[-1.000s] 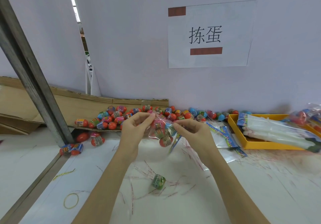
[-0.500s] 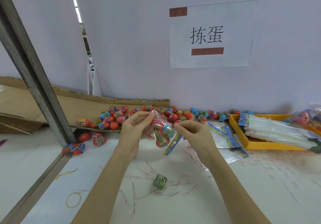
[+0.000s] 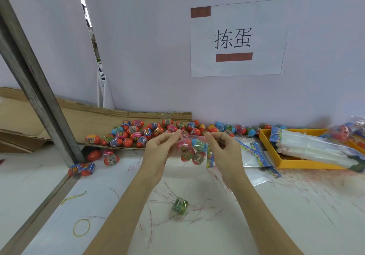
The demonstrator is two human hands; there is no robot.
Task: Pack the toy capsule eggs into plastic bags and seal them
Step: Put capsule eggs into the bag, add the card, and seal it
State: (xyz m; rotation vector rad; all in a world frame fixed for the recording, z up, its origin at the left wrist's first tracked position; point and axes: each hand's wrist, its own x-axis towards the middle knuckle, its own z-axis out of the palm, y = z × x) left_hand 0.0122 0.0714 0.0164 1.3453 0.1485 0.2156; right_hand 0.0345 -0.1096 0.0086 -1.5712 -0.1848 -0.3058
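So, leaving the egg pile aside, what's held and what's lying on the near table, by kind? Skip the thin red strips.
Plastic bag of eggs, pinched by left hand and right hand: 1
Green egg: 1
Yellow rubber band: 1
Yellow string: 1
Total: 4

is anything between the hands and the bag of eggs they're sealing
Nothing visible. The left hand and the right hand both already pinch the top edge of the clear plastic bag, which hangs between them with several capsule eggs inside, raised above the table.
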